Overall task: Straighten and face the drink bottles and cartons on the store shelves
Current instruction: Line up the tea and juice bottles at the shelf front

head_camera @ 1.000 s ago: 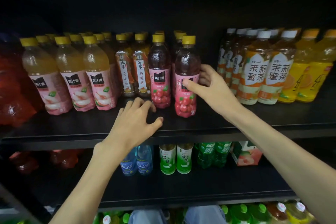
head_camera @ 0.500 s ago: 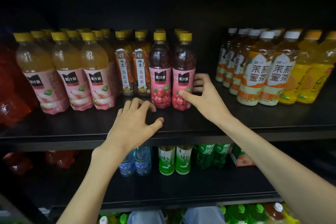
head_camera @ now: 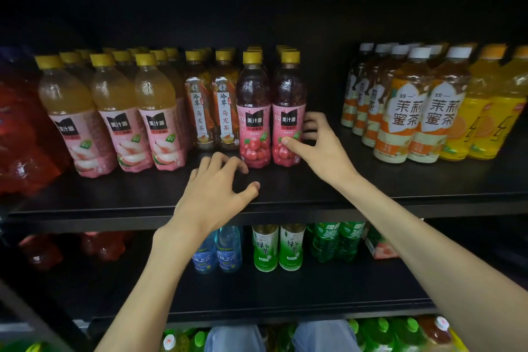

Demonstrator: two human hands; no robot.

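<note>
Two dark red cherry drink bottles with pink labels and yellow caps stand side by side at the middle of the black shelf (head_camera: 285, 200). My right hand (head_camera: 317, 148) grips the right cherry bottle (head_camera: 288, 111) low down, thumb on its front label and fingers curled round its right side. That bottle stands upright, label forward, level with the left cherry bottle (head_camera: 254, 111). My left hand (head_camera: 217, 191) rests on the shelf board in front of the bottles, fingers bent with their tips on the board, holding nothing.
Peach drink bottles (head_camera: 114, 114) stand at the left, oolong tea bottles (head_camera: 211, 103) beside the cherry ones, jasmine tea bottles (head_camera: 411, 111) and yellow bottles (head_camera: 485, 111) at the right. A gap lies right of my right hand. Green tea bottles (head_camera: 277, 246) fill the shelf below.
My right hand pushed the right cherry bottle back from a forward tilt until it stands upright in line with its neighbour. My left hand stayed on the shelf.
</note>
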